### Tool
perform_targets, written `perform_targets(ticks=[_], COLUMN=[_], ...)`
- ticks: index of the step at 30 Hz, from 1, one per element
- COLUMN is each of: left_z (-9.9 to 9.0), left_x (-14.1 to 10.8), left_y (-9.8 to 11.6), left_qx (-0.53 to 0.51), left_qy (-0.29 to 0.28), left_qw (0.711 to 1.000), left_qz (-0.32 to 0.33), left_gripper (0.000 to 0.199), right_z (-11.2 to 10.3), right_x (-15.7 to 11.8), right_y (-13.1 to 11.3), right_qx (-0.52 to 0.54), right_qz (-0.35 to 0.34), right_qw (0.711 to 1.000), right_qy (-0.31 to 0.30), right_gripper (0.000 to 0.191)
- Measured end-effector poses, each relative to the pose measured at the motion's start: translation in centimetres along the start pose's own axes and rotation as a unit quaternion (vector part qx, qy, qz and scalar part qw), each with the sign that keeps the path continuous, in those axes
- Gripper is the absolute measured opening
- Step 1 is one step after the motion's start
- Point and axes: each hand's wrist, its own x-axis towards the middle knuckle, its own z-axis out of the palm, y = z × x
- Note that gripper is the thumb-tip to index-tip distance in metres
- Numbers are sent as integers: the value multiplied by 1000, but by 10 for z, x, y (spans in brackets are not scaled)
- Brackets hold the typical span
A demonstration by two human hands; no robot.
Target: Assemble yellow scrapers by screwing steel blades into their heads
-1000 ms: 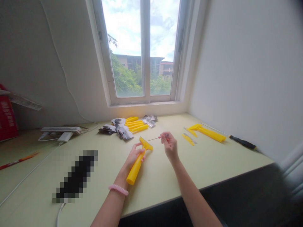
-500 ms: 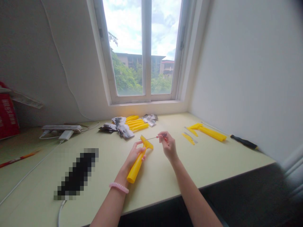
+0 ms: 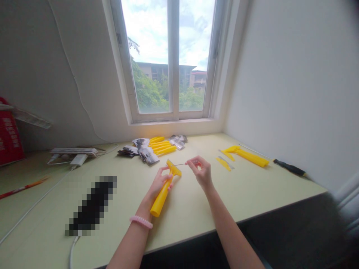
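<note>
My left hand (image 3: 161,183) is closed round a yellow scraper (image 3: 160,201), its wide head pointing away from me and its round handle end towards me. In my right hand (image 3: 201,172) is a screwdriver (image 3: 179,164) with a thin metal shaft and a reddish handle, mostly covered by my fingers. The shaft reaches left across the scraper's head, its tip near my left fingertips. Whether the tip sits in a screw is too small to tell. A pink coil band (image 3: 141,222) circles my left wrist.
Yellow scrapers with packets (image 3: 149,156) are heaped below the window. On the right lie another yellow scraper (image 3: 249,156), loose yellow pieces with a blade (image 3: 223,163), and a black-handled long screwdriver (image 3: 288,167). A power strip (image 3: 74,152) and a blurred black object (image 3: 92,205) are at left.
The fingers of my right hand have shifted on the screwdriver's handle, and the hand has turned slightly. My left hand and the scraper stay almost where they were.
</note>
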Motion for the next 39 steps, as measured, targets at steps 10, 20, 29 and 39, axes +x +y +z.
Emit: perform_targets(ticks=[10, 20, 29, 39], left_z=[5, 5, 4, 4], left_x=[-5, -5, -4, -4], left_y=[2, 4, 2, 4], left_qx=[16, 5, 10, 16], left_qy=[11, 22, 28, 32], left_qw=[1000, 1000, 999, 999], left_qz=[16, 16, 24, 26], left_gripper=[46, 47, 44, 41], right_z=[3, 1, 1, 1], right_x=[-1, -2, -2, 0], right_y=[3, 5, 8, 11], right_qx=[-58, -95, -77, -120], right_qz=[11, 13, -31, 11], right_qw=[997, 995, 996, 993], right_qy=[41, 33, 16, 9], right_gripper=[22, 20, 7, 18])
